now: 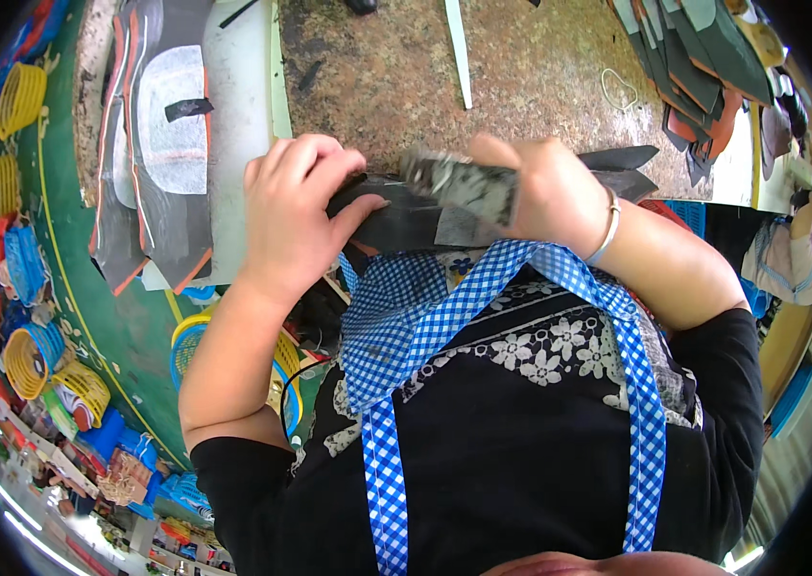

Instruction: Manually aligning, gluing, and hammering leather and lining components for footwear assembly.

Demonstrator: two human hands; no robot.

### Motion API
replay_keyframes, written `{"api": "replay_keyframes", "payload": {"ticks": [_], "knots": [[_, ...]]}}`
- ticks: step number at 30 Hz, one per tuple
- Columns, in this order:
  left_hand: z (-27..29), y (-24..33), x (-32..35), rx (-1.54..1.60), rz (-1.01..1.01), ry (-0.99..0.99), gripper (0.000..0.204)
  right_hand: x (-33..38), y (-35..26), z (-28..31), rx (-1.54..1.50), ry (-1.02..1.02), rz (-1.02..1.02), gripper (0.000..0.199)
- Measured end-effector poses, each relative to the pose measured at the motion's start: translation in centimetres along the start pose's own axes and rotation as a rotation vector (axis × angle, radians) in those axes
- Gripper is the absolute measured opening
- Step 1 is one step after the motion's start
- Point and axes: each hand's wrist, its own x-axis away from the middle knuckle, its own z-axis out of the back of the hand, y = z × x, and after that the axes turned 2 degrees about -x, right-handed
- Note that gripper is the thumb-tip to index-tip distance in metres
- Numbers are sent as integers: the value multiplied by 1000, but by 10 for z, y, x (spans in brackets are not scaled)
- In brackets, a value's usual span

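At frame centre, pressed against the table edge: dark strip, pinned under curled left hand for steadiness. Right hand clenched around worn tool, angled onto strip. Upper right, stacked pieces within reach.

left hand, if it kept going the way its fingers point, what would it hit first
Probably the right hand: the left hand lies on the dark flat pieces with fingers pointing right along them toward it. Depth is unclear.
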Motion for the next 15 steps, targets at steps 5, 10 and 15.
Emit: {"api": "replay_keyframes", "payload": {"ticks": [5, 10, 15], "knots": [[-9, 0, 7, 48, 41, 32, 30, -6, 4, -8, -28, -98, 32, 33], [-11, 6, 11, -39, -19, 121, 26, -15, 4, -12, -51, -12, 65, 35], [-14, 17, 18, -222, -121, 148, 18, -17, -9, -5, 3, -72, 32, 34]]}}
